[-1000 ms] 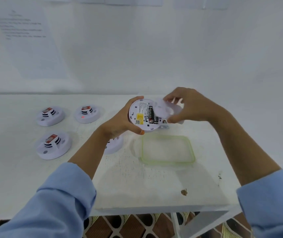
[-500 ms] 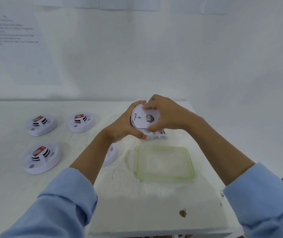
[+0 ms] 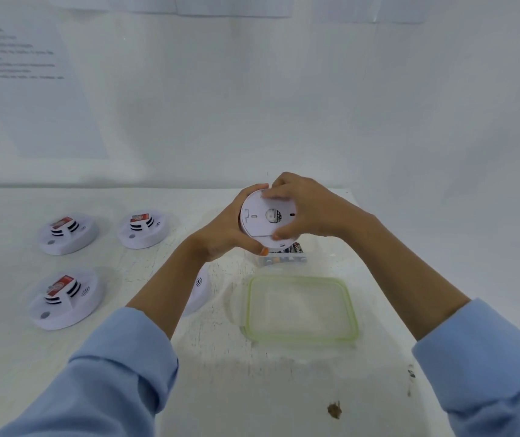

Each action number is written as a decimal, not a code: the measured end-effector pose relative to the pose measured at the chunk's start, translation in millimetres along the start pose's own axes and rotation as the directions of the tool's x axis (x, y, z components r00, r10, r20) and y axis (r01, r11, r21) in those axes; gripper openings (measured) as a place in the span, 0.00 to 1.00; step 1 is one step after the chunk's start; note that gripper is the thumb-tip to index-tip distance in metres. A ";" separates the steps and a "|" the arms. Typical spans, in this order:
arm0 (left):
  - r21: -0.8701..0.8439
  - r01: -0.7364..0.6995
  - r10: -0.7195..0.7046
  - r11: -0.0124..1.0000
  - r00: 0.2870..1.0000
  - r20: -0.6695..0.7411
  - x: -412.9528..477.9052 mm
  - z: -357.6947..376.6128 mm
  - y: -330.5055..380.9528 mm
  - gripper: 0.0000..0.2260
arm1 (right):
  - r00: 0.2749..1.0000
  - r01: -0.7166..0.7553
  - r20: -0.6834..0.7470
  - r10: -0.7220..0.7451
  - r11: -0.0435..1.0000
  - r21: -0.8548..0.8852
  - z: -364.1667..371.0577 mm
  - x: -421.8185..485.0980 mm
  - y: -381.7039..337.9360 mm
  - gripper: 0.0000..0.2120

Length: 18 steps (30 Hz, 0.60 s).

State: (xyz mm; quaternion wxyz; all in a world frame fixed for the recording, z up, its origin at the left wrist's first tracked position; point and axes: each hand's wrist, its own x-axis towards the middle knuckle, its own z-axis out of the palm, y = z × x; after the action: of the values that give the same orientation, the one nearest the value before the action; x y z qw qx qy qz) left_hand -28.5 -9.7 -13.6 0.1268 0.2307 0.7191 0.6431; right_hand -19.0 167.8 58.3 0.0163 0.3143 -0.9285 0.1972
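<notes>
Above the white table I hold a round white smoke detector with its back facing me. My left hand grips its left rim and body. My right hand holds the white back cover against it, fingers curled over the top edge and thumb at the lower edge. A small round hole in the cover shows a bit of the battery label. Just below the detector lies a clear container with batteries, partly hidden by my hands.
Three more smoke detectors sit face up at the left; a fourth detector peeks out behind my left forearm. A clear lid with a green rim lies in front of the container. Printed paper hangs on the wall.
The battery bay was uncovered a second ago; my right hand has since brought the back cover over it and now presses it onto the detector.
</notes>
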 end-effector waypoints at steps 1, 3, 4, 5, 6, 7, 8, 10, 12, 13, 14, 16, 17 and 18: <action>0.003 0.003 -0.003 1.000 1.000 -0.004 0.0 -0.6 -0.5 0.47 | 1.000 -0.001 -0.009 0.001 1.000 0.008 0.9 -0.3 1.3 0.28; -0.001 0.006 -0.006 1.000 1.000 -0.013 0.3 -0.7 -1.0 0.46 | 1.000 0.001 -0.019 -0.001 1.000 0.023 2.8 -1.1 3.7 0.30; -0.007 0.006 -0.007 1.000 1.000 -0.016 0.3 -0.4 -0.9 0.45 | 1.000 0.003 -0.023 -0.002 1.000 0.031 3.3 -1.6 4.8 0.31; -0.013 0.005 -0.005 1.000 1.000 -0.020 0.3 -0.3 -0.7 0.44 | 1.000 0.005 -0.030 -0.004 0.999 0.039 3.7 -2.1 5.8 0.30; -0.015 0.003 -0.003 1.000 1.000 -0.024 0.5 -0.2 -0.8 0.44 | 0.999 0.009 -0.038 -0.008 0.999 0.042 3.8 -2.7 6.9 0.30; -0.014 0.002 -0.003 1.000 1.000 -0.028 0.5 -0.2 -0.9 0.44 | 0.999 0.014 -0.046 -0.013 0.999 0.033 3.8 -3.1 8.0 0.30; -0.012 0.001 -0.001 1.000 1.000 -0.028 0.5 -0.2 -1.1 0.44 | 0.999 0.017 -0.050 -0.016 1.000 0.014 3.9 -3.5 9.1 0.30; -0.008 0.000 0.000 1.000 1.000 -0.022 0.2 -0.1 -1.6 0.45 | 0.999 0.014 -0.040 -0.014 1.000 -0.012 3.8 -4.5 10.2 0.31; -0.003 0.002 -0.002 1.000 1.000 -0.017 -0.2 0.0 -2.3 0.45 | 1.000 0.013 -0.022 -0.013 1.000 -0.002 3.5 -5.4 10.1 0.30; 0.000 0.002 -0.002 1.000 1.000 -0.018 -0.6 0.1 -2.4 0.45 | 1.000 0.017 -0.017 -0.017 1.000 0.001 3.6 -5.7 9.9 0.29; 0.003 0.001 -0.001 1.000 1.000 -0.020 -0.7 0.2 -2.5 0.45 | 1.000 0.020 -0.012 -0.020 1.000 -0.003 3.5 -5.8 9.9 0.28; 0.000 -0.001 0.001 1.000 1.000 -0.022 -1.2 0.4 -2.6 0.45 | 1.000 0.023 -0.009 -0.023 1.000 -0.014 4.1 -5.7 10.1 0.28; -0.003 -0.001 0.001 1.000 1.000 -0.021 -1.4 0.4 -2.3 0.45 | 1.000 0.025 -0.014 -0.025 1.000 -0.014 4.6 -5.6 10.2 0.28; -0.005 -0.001 0.001 1.000 1.000 -0.021 -1.5 0.6 -2.0 0.45 | 0.999 0.027 -0.024 -0.028 1.000 -0.008 5.2 -5.7 10.5 0.28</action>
State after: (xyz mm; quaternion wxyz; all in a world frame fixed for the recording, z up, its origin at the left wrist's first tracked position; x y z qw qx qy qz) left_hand -27.3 -10.1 -15.9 0.1197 0.2241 0.7185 0.6474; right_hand -20.1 176.8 48.9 0.0314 0.3246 -0.9246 0.1971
